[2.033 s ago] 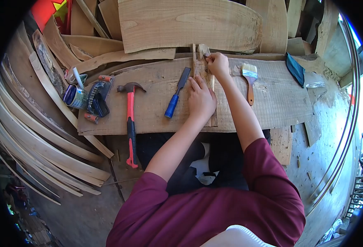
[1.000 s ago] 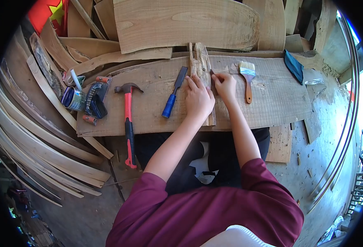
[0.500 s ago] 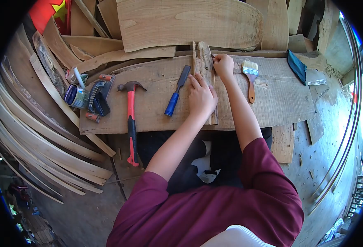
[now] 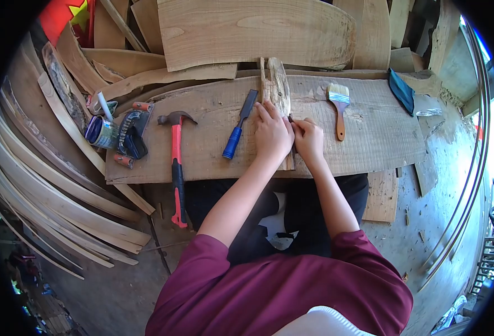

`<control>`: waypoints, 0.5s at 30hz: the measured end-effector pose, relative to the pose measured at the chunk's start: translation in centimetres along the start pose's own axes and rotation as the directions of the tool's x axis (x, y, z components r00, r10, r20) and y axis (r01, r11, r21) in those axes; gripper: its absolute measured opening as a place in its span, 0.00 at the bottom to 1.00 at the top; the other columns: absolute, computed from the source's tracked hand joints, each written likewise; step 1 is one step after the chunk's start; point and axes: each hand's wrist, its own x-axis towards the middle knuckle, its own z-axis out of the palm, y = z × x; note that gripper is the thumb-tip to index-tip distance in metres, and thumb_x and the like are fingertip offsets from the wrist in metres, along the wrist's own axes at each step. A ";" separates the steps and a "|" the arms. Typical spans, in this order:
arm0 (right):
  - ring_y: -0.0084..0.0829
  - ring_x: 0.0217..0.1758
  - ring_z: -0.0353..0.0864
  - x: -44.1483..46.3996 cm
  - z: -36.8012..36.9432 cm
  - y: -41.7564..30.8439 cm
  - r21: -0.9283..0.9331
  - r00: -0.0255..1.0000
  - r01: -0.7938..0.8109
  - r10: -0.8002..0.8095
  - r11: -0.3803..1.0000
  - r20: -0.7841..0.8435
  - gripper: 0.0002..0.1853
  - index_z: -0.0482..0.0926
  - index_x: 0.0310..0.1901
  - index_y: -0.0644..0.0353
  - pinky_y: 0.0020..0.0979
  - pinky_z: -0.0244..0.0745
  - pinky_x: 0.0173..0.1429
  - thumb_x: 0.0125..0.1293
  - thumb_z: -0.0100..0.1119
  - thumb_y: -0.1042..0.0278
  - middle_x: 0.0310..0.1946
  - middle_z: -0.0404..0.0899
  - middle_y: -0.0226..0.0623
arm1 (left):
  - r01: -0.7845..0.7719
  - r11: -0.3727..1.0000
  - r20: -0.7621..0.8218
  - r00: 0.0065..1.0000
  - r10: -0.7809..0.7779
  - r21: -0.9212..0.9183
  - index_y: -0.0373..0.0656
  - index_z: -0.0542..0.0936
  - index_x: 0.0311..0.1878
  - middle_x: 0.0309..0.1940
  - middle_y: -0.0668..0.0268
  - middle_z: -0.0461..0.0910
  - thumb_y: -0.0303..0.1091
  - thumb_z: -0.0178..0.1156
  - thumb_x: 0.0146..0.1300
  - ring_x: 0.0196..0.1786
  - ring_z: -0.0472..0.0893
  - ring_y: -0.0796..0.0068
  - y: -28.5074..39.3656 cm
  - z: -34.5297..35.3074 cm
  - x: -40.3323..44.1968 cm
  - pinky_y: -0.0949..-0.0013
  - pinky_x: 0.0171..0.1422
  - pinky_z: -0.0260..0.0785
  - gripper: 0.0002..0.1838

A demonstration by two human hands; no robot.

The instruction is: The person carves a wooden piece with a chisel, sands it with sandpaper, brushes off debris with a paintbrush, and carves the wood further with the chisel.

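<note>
A narrow, rough wooden piece (image 4: 276, 89) with a split far end lies across the wide plank (image 4: 370, 123). My left hand (image 4: 273, 133) rests flat on it, fingers spread and pointing away from me. Just to its right, my right hand (image 4: 308, 137) is closed in a pinch at the piece's right edge, around a small dark object mostly hidden by the fingers. Left of my left hand lies a chisel with a blue handle (image 4: 232, 142). A flat brush (image 4: 340, 115) lies right of my right hand.
A hammer (image 4: 176, 151) overhangs the plank's near edge. Left of it are a black tool with orange ends (image 4: 131, 137) and a can (image 4: 106, 134). A teal cloth (image 4: 402, 92) lies far right. Large boards (image 4: 252, 33) stand behind; curved strips (image 4: 62, 190) lie left.
My right hand has moved toward me along the wooden piece's right edge, from near its far end to beside my left hand. My left hand stays on the piece.
</note>
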 end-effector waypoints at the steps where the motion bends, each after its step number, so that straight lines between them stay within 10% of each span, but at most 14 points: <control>1: 0.46 0.31 0.80 0.1 -0.1 -0.3 -0.008 1.000 0.006 -0.006 1.000 -0.001 0.05 0.84 0.32 0.62 0.40 0.74 0.36 0.55 0.62 0.72 0.26 0.78 0.46 | 0.001 1.000 -0.002 1.000 -0.001 0.001 0.23 0.55 0.68 0.65 0.31 0.56 0.37 0.50 0.64 0.64 0.66 0.37 0.0 0.1 0.1 0.58 0.58 0.74 0.34; 15: 0.47 0.33 0.81 6.0 2.0 2.4 -0.018 0.998 0.014 -0.015 1.000 -0.060 0.06 0.85 0.31 0.60 0.40 0.76 0.40 0.53 0.63 0.70 0.28 0.81 0.46 | 0.007 0.999 0.029 1.000 -0.008 0.034 0.23 0.54 0.68 0.66 0.30 0.56 0.32 0.54 0.60 0.65 0.66 0.37 -0.1 -0.1 0.2 0.59 0.58 0.74 0.36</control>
